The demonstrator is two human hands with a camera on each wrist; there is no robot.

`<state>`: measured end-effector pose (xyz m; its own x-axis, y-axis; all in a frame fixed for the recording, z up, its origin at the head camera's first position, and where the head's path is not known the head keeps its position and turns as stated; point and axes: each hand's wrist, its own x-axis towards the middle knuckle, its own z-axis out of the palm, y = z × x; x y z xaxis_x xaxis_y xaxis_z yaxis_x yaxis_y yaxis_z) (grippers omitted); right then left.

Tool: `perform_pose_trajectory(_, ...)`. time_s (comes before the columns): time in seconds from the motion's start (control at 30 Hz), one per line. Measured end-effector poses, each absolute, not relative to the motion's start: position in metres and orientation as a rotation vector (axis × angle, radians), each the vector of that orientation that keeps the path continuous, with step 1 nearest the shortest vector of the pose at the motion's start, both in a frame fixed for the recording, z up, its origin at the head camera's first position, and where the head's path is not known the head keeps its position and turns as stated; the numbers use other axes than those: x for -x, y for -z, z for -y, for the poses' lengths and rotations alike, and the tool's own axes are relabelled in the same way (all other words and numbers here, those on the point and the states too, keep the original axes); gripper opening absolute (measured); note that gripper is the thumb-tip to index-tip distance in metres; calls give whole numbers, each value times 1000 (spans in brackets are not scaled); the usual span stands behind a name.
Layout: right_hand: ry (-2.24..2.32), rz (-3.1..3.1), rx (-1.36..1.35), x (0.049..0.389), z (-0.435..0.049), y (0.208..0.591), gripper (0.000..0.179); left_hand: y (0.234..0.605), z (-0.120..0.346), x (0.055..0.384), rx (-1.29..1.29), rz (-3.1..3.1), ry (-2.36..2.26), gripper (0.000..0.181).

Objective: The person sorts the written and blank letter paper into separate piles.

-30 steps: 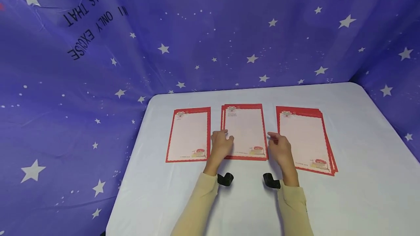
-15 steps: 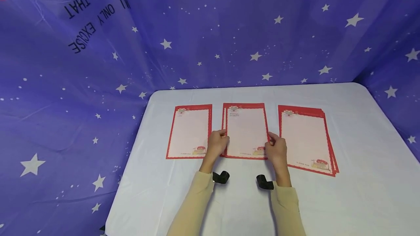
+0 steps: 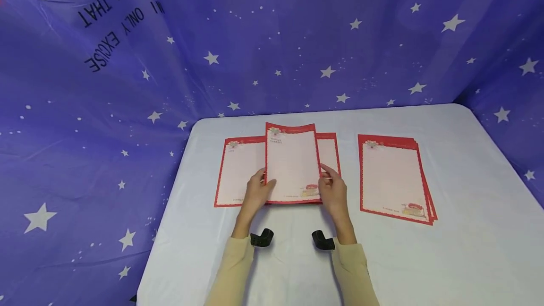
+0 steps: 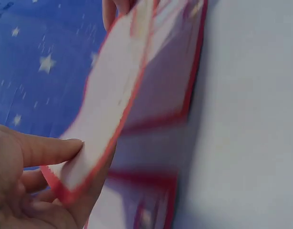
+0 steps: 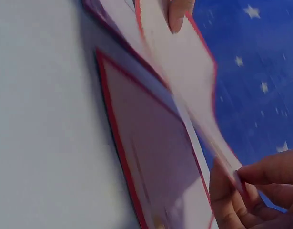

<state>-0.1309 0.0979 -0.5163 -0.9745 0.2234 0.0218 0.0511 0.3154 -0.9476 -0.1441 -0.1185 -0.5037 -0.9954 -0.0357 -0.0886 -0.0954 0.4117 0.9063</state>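
A red-bordered sheet of paper (image 3: pixel 292 164) is held up off the table between both hands and bows slightly. My left hand (image 3: pixel 256 192) pinches its left edge, thumb on the printed face and fingers behind, as the left wrist view shows. The opposite edge is pinched by my right hand (image 3: pixel 333 192). Behind the raised sheet, the middle paper stack (image 3: pixel 329 148) shows only in part. The left stack of matching paper (image 3: pixel 238 174) lies partly covered by the raised sheet and left hand.
A third stack of the same paper (image 3: pixel 393 178), its sheets slightly fanned, lies on the right of the white table (image 3: pixel 463 249). A purple starry cloth (image 3: pixel 297 51) hangs behind the table. Black wrist mounts (image 3: pixel 262 238) stick out inward from the cuffs.
Both hands closed on the top sheet of the middle stack, lifted it, and carried it left, partly over the left stack. The right stack stayed in place.
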Motion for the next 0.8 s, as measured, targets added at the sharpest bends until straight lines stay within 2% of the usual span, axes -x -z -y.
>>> perform_pose_trajectory(0.37, -1896, 2476, -117, 153, -12, 519, 47, 503, 210, 141, 404, -2838, -1513, 62)
perform_pose_trajectory(0.8, -1772, 2695, -171, 152, 27, 542, 46, 522, 242, 146, 459, -2929, -1303, 60)
